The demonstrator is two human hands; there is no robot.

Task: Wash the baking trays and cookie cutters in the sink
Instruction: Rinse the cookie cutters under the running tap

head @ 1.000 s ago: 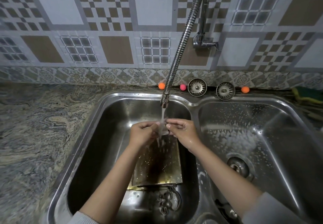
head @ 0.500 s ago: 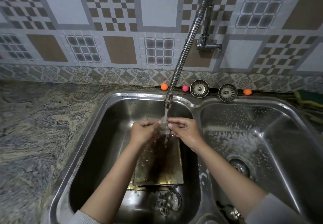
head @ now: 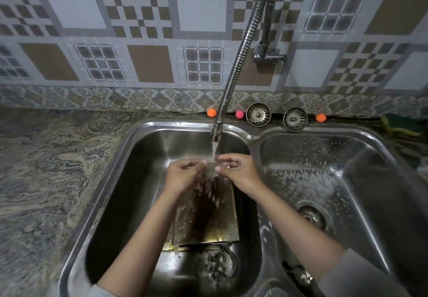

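Observation:
Over the left sink basin (head: 129,181), my left hand (head: 183,176) and my right hand (head: 238,171) together pinch a small metal cookie cutter (head: 212,169) under running water from the flexible tap (head: 217,132). Its shape is blurred by the stream. Below my hands, stacked baking trays (head: 208,222) lie flat on the basin floor, wet and stained dark. Near the basin's front, more cookie cutters (head: 220,266) sit in a heap.
The right basin (head: 347,181) is speckled with suds around its drain (head: 311,218). Two metal strainers (head: 258,114) and small orange and pink balls (head: 211,112) line the back ledge. A green-yellow sponge (head: 400,125) lies at far right. A marbled counter (head: 46,169) spreads left.
My hands stay under the tap with the cutter; the fingers have shifted slightly around it. The view has moved a little.

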